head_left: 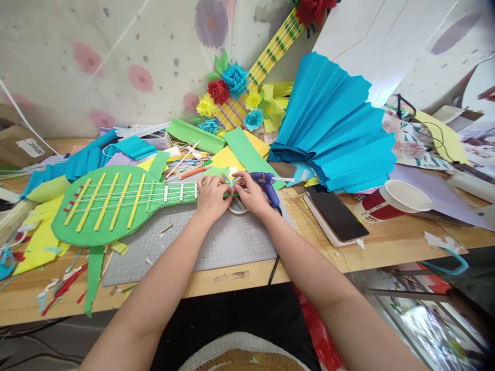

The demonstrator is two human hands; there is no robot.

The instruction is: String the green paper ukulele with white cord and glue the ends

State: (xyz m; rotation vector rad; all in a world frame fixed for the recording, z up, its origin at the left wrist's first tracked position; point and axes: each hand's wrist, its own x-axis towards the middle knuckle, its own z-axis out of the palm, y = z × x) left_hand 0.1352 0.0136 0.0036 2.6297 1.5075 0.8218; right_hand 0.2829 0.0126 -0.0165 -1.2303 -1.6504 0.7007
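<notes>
A green paper guitar (104,226) lies across the left part of the table, with yellow strips on its round body and white strings running along its neck. My left hand (212,198) is closed around the far right end of that neck, thumb and fingers pressed together. Right beside it, my right hand (251,195) pinches at the same end, its fingertips almost meeting the left ones. What sits between the right fingertips is too small and covered to make out. A blue hot glue gun (265,185) with a white glue stick lies just behind my right hand.
Beneath the neck is a grey cutting mat (232,247). To the right are a black phone (336,212), a red and white paper cup (381,203) and a pleated blue paper fan shape (332,123). A yellow paper guitar with paper flowers (234,111) leans at the back, among paper scraps.
</notes>
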